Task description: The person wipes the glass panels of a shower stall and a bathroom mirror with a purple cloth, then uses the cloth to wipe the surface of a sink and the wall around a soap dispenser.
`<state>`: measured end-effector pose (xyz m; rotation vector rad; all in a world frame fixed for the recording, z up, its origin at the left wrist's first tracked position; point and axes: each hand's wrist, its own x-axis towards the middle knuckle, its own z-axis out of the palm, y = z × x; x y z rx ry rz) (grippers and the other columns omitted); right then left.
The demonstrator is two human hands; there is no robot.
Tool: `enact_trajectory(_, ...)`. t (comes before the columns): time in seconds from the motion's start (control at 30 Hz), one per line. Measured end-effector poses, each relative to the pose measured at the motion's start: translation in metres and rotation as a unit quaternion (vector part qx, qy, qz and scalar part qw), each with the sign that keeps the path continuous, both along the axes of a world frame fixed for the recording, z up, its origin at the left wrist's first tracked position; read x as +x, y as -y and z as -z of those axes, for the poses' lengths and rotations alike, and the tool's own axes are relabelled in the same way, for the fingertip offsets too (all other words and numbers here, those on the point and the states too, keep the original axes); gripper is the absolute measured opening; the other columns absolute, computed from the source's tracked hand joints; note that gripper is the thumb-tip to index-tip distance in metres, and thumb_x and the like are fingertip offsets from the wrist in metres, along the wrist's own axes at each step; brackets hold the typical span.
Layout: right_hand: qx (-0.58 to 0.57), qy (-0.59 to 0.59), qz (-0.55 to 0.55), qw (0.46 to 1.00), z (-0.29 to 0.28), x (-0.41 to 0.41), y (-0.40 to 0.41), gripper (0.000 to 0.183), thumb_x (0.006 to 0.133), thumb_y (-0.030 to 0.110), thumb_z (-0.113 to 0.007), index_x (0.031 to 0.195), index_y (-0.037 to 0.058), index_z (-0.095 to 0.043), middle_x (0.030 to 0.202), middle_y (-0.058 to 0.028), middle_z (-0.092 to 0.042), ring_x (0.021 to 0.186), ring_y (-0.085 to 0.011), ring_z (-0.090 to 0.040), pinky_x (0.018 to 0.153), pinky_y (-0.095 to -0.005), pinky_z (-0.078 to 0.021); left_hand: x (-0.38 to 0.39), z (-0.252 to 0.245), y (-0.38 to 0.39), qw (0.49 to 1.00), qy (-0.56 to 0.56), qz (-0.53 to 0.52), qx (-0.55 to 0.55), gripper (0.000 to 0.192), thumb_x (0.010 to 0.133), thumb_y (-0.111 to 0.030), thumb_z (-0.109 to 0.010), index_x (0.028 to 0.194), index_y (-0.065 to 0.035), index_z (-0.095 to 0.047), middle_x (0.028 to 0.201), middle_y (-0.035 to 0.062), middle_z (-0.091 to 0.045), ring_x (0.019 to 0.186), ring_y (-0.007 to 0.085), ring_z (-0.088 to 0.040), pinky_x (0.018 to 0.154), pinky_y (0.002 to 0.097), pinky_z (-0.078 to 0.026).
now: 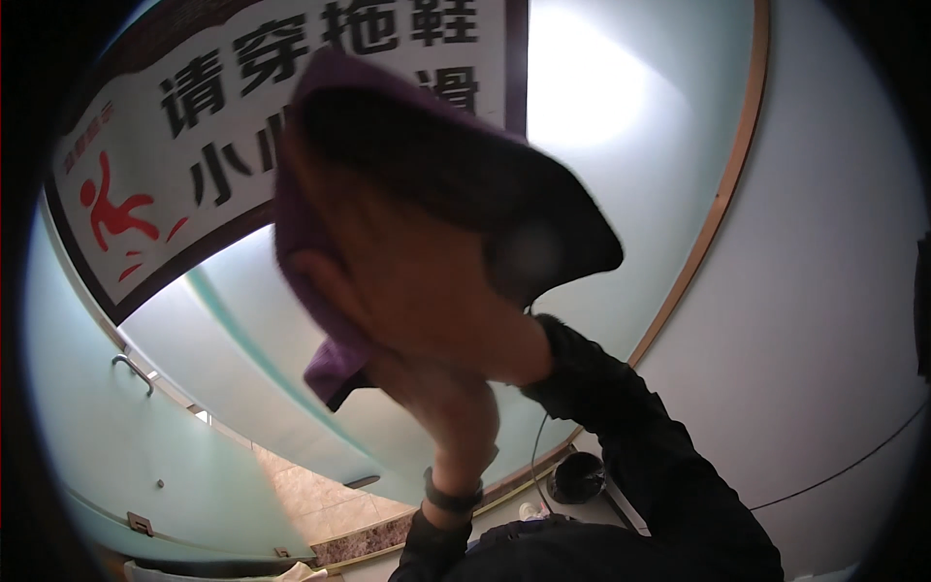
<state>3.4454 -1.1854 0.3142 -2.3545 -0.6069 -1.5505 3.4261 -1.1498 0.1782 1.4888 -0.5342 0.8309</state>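
A purple cloth with a dark side (444,164) is raised in front of a large sign on a frosted glass wall. My right hand (422,284), coming out of a black sleeve, is on the cloth, its fingers blurred and partly lost in shadow against the folds. Below it, my left hand (447,400) reaches up to the lower part of the cloth, close to a hanging purple corner. A dark band circles the left wrist. The right hand and the cloth hide the left fingers, so their hold cannot be seen.
Behind the cloth, the framed sign (218,156) bears large writing and a red slipping figure. A glass door with a metal handle (134,372) stands at the left, by a stone threshold (364,540). A black lined bin (576,476) is low by the wall, with a thin cable nearby.
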Motion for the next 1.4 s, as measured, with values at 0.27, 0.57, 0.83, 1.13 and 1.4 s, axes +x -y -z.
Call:
enact_trajectory(0.27, -0.051, -0.048, -0.02, 0.997, 0.02, 0.009, -0.124, 0.06, 0.09, 0.026, -0.052, 0.143, 0.0119, -0.029, 0.13, -0.0199, -0.048, 0.103, -0.0293, -0.058, 0.086, -0.0357, -0.0482, 0.034, 0.044, -0.118, 0.996, -0.046, -0.068, -0.037, 0.072, 0.095, -0.031, -0.045, 0.146, -0.0018, -0.003, 0.152, 0.019, -0.007, 0.14, 0.0306, -0.01, 0.112, 0.0394, -0.011)
enact_trajectory(0.57, -0.074, -0.189, -0.142, 0.969, 0.028, 0.005, -0.144, 0.061, 0.089, 0.026, -0.053, 0.144, 0.0143, -0.029, 0.134, -0.0187, -0.045, 0.106, -0.0302, -0.058, 0.086, -0.0355, -0.0489, 0.023, 0.058, -0.16, 0.994, -0.076, -0.073, 0.02, 0.072, 0.094, -0.029, -0.047, 0.146, -0.0026, -0.004, 0.151, 0.0213, -0.008, 0.14, 0.033, -0.012, 0.112, 0.0399, -0.014)
enact_trajectory(0.83, -0.042, -0.449, -0.093, 0.888, 0.014, -0.012, -0.101, 0.062, 0.088, 0.025, -0.054, 0.144, 0.0165, -0.03, 0.137, -0.0177, -0.043, 0.108, -0.031, -0.057, 0.086, -0.0353, -0.0495, 0.016, 0.057, -0.149, 0.984, -0.039, -0.151, 0.09, 0.067, 0.09, -0.02, -0.051, 0.145, -0.0008, -0.017, 0.149, 0.0295, -0.003, 0.139, 0.0445, -0.003, 0.111, 0.0489, -0.011)
enact_trajectory(1.13, 0.135, 0.074, 0.16, 0.975, 0.108, 0.0, -0.003, 0.071, 0.075, 0.04, -0.067, 0.138, 0.0173, -0.043, 0.14, -0.0145, -0.042, 0.094, -0.0312, -0.063, 0.078, -0.0381, -0.052, 0.001, 0.069, -0.086, 0.956, -0.023, -0.134, 0.259, 0.066, 0.085, -0.01, -0.05, 0.145, -0.0029, -0.021, 0.145, 0.0379, 0.0, 0.135, 0.0535, 0.0, 0.109, 0.0562, -0.01)
enact_trajectory(1.4, 0.167, 0.103, 0.23, 0.953, 0.134, -0.018, 0.094, 0.074, 0.073, 0.04, -0.067, 0.136, 0.0107, -0.044, 0.143, -0.0189, -0.037, 0.103, -0.0384, -0.058, 0.085, -0.0413, -0.0487, -0.016, 0.073, -0.002, 0.935, 0.011, -0.113, 0.335, 0.071, 0.083, -0.014, -0.051, 0.146, -0.0042, -0.019, 0.144, 0.0393, 0.002, 0.134, 0.0554, -0.001, 0.107, 0.0579, -0.009)
